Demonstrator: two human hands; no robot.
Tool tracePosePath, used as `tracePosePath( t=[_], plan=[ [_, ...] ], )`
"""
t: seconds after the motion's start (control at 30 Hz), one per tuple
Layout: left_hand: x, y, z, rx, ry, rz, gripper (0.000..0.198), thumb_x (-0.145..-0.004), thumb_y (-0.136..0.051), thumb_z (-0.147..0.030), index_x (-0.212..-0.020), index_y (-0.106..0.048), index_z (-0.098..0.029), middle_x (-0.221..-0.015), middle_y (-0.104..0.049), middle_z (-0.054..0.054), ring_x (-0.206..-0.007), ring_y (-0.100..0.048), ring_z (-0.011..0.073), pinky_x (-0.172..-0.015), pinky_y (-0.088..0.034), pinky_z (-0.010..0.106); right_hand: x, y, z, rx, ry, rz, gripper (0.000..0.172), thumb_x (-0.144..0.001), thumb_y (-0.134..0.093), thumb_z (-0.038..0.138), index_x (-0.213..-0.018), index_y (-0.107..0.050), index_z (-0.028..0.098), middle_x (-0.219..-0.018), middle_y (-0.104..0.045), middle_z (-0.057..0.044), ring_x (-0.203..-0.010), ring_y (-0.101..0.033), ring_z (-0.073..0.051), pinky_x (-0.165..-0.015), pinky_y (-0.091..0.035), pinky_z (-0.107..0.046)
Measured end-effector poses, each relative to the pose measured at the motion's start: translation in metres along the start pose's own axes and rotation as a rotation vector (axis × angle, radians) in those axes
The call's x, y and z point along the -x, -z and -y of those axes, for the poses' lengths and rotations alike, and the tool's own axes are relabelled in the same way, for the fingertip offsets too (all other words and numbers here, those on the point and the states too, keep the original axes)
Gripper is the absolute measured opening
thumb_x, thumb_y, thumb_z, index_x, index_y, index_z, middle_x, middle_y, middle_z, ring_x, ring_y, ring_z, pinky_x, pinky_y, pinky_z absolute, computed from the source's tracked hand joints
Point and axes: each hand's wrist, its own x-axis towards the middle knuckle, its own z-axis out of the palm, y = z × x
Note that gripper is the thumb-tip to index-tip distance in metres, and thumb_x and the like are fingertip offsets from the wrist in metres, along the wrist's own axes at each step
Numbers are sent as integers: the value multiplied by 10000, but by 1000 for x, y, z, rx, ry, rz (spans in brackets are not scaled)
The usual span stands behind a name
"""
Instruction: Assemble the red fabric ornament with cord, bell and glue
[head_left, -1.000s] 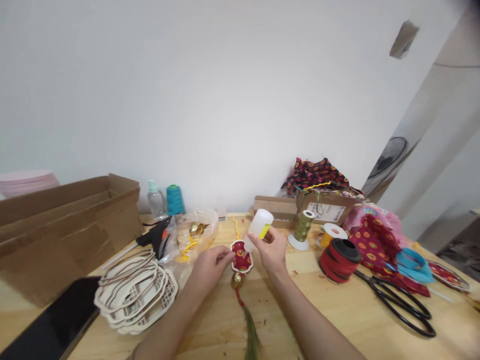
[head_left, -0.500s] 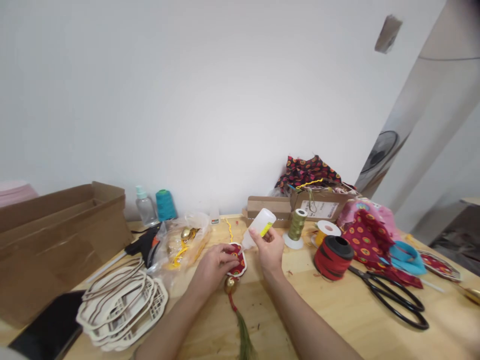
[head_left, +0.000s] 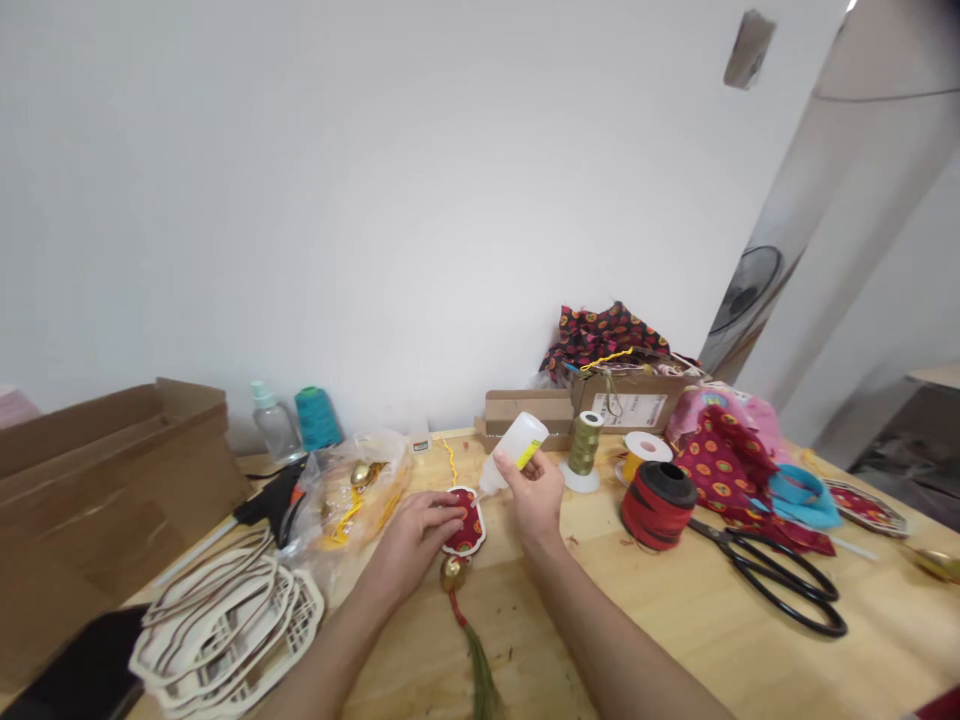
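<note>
In my right hand (head_left: 541, 492) is a white squeeze bottle (head_left: 517, 445) with a yellow label, tilted nozzle-down. Its tip points at the right edge of a small fabric pendant (head_left: 469, 528), dark red with a pale scalloped border, lying on the table. My left hand (head_left: 416, 535) has its fingers together on the pendant's left side, holding it against the table and covering part of it. Below the pendant lie a gold bell (head_left: 453, 573) and an olive tassel (head_left: 482, 670); a yellow cord (head_left: 451, 462) extends above it.
At left are lattice frames (head_left: 225, 630), a cardboard box (head_left: 112, 500), a glue gun (head_left: 279, 505) and a plastic bag (head_left: 367, 500). Rightward stand an olive thread spool (head_left: 585, 445) and a red cord spool (head_left: 658, 508), with black scissors (head_left: 780, 580) and patterned fabric (head_left: 724, 460) beyond.
The whole view has shifted slightly. My left fingers have drawn back a little to the left, so more of the pendant shows. The bottle stays tilted in my right hand, its tip near the edge.
</note>
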Motion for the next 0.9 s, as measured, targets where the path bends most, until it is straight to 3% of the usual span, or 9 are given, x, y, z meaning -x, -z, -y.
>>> tracePosePath(
  t=[0.4, 0.6, 0.9],
  plan=[
    [17, 13, 1, -123, -117, 105, 287, -812, -444, -301, -1063, -581, -317, -990, -566, 66, -938, -501, 206, -827, -409, 371, -2, 2, -2, -47, -14, -16, 289, -585, -672, 302, -753, -577, 87, -733, -661, -89, -666, -598, -177, -602, -484, -283],
    [17, 12, 0, -171, -151, 128, 282, -805, -449, -326, -1052, -586, -324, -820, -543, 52, -775, -492, 184, -680, -422, 314, -3, 2, -2, -80, -18, -26, 279, -581, -673, 295, -742, -578, 87, -708, -655, -76, -647, -588, -162, -595, -480, -272],
    [16, 9, 6, -205, -157, 162, 285, -810, -443, -317, -1059, -580, -319, -788, -523, 49, -750, -478, 183, -658, -399, 316, -4, 2, 2, -125, -30, -34, 257, -560, -687, 272, -706, -572, 95, -661, -647, -55, -603, -578, -150, -565, -472, -260]
  ],
)
